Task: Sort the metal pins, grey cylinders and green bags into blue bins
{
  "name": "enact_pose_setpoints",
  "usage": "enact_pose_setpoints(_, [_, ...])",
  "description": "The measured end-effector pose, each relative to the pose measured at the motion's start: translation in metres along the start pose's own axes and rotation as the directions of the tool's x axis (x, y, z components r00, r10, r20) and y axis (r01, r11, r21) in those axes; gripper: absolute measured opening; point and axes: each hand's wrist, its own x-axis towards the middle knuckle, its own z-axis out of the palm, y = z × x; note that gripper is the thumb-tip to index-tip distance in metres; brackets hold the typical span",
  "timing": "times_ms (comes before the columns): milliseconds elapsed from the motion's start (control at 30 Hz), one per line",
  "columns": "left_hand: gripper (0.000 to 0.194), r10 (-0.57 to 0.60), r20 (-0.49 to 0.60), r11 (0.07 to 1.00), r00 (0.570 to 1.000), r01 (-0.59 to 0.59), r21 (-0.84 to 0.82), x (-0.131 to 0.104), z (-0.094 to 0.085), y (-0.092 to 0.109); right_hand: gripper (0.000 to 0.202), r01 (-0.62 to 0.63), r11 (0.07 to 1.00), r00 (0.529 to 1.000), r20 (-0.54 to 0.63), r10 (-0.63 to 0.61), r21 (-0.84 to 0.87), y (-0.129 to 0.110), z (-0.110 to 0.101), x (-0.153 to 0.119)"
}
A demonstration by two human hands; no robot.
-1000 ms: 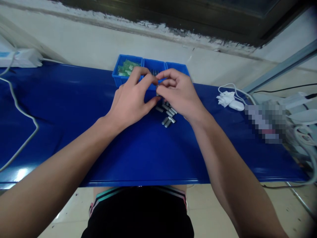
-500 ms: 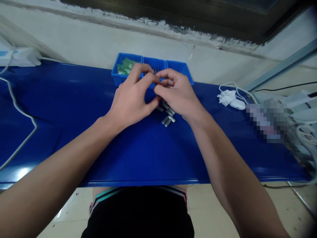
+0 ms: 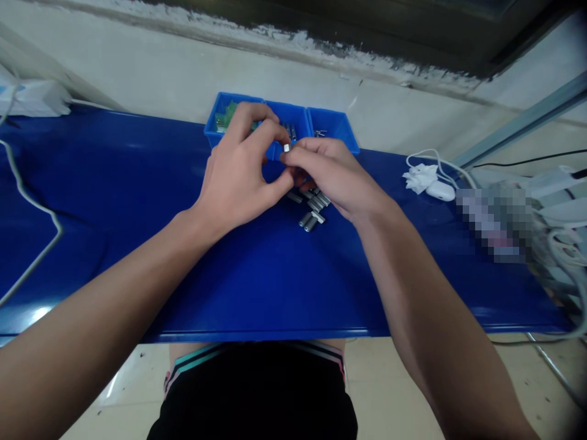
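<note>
My right hand [image 3: 332,174] is closed, its thumb and forefinger pinching a small silver metal piece [image 3: 287,148]. Beside it, my left hand [image 3: 245,165] has curved fingers, with thumb and forefinger apart around the piece; the forefinger's tip is close to it, though I cannot tell whether they touch. Below the hands, several short metal cylinders [image 3: 308,221] lie on the blue table [image 3: 275,281], partly covered by my right hand. Behind the hands stand a left blue bin [image 3: 214,135] with green packets, a middle bin [image 3: 298,112] with metal cylinders and a right bin [image 3: 337,122] with small metal pins.
At the right lie a crumpled white tissue [image 3: 419,177], a white earphone case [image 3: 440,190] and a blurred-out item [image 3: 495,223]. A white cable [image 3: 50,244] runs down the left side. The wall [image 3: 160,79] rises right behind the bins.
My hands have shifted slightly, and the silver piece now shows between my right fingertips. The pins in the right bin and more of the middle bin's cylinders have come into sight.
</note>
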Motion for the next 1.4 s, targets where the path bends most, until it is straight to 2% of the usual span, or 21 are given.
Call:
enact_pose_setpoints(300, [0.028,-0.01,0.011,0.999,1.0,0.01,0.03,-0.001,-0.001,0.002,0.035,-0.003,1.0,1.0,-0.022,0.003,-0.018,0.0,0.001,-0.001])
enact_pose_setpoints(533, [0.026,0.007,0.017,0.998,1.0,-0.008,0.059,-0.002,-0.001,0.002,0.041,-0.053,0.998,0.998,0.018,0.052,0.022,-0.005,0.004,-0.006])
enact_pose_setpoints(900, [0.027,0.01,0.034,1.0,0.999,-0.01,0.004,0.0,0.0,0.001,0.036,-0.057,0.995,0.997,0.043,0.061,-0.084,-0.006,0.003,-0.007])
enact_pose_setpoints(1100, [0.019,-0.004,0.018,0.999,1.0,0.003,0.037,-0.001,-0.001,0.004,0.039,-0.061,0.994,0.997,0.04,0.065,-0.086,-0.007,0.004,-0.008])
enact_pose_setpoints(1400, [0.02,0.009,0.028,0.998,1.0,-0.01,0.061,-0.001,-0.001,0.002,0.038,-0.123,0.992,0.985,0.12,0.126,-0.032,-0.012,0.0,-0.011])
